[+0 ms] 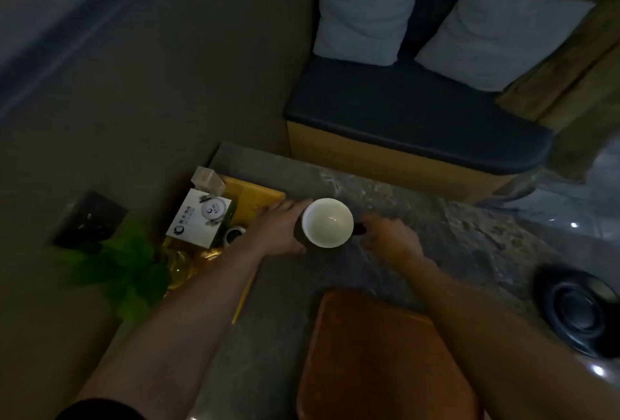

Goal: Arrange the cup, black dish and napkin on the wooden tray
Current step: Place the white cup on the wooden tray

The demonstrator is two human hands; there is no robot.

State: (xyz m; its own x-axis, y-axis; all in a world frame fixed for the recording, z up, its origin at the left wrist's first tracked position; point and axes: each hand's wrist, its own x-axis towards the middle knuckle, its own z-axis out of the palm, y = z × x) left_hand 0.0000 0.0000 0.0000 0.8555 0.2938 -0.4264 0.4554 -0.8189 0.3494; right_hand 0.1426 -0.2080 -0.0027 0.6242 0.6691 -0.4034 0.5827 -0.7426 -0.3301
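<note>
With the left hand [281, 228] curled round the white cup [327, 222] mid-desk and the right hand [385, 235] apparently pinching the dark dish edge beneath, both should probably lift level together toward the wooden tray [379, 359] at the near edge.

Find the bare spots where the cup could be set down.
Free: the brown tray near the viewer, and counter right of the right hand. Crowded: the yellow tray at left, holding a box.
</note>
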